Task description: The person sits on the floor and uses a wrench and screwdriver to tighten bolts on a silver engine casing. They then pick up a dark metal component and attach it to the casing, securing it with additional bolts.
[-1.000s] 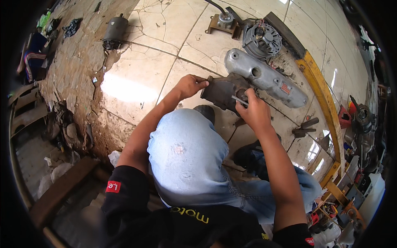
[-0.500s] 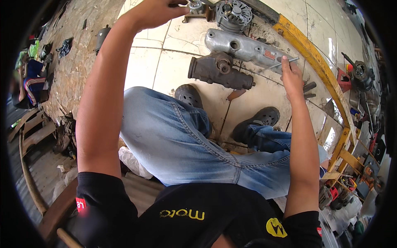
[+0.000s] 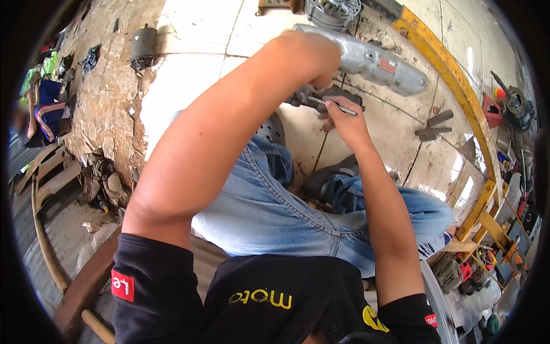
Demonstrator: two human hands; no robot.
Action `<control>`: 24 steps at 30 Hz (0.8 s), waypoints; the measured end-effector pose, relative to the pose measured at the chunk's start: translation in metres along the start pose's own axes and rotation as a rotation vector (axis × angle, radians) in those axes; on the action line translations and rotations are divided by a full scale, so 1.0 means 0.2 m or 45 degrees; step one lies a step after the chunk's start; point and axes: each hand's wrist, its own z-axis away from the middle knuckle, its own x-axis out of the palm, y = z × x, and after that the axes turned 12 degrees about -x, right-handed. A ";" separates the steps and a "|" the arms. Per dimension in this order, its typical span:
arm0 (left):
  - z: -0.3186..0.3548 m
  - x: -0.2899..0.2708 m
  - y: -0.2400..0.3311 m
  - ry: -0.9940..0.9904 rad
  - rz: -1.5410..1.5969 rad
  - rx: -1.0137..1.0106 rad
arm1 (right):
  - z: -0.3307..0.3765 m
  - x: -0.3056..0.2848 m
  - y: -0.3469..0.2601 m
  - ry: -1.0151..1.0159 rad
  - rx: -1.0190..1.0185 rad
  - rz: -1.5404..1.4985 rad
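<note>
Right hand (image 3: 346, 121) pinches slim grey metal rod (image 3: 347, 110) between near-closed fingers, apparently for control, at dark metal housing (image 3: 348, 94) inside cream tiled floor (image 3: 192, 34)'s left edge; left hand (image 3: 318, 57): finger opening, grip hidden

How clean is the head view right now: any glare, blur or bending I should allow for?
In the head view, glare washes out the tiles at upper left; there too, the left hand looks slightly blurred, while the rod in the right hand reads sharper; the head view's fisheye bows the yellow beam.
</note>
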 end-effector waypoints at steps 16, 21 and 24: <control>0.10 -0.29 -0.30 0.367 0.254 0.202 | -0.21 -0.32 0.03 0.114 -0.128 0.232; 0.09 -0.31 -0.33 0.336 0.318 0.156 | -0.18 -0.38 -0.03 0.099 -0.043 -0.050; 0.08 -0.33 -0.30 0.259 0.314 0.105 | -0.20 -0.21 -0.02 -0.048 0.025 -0.043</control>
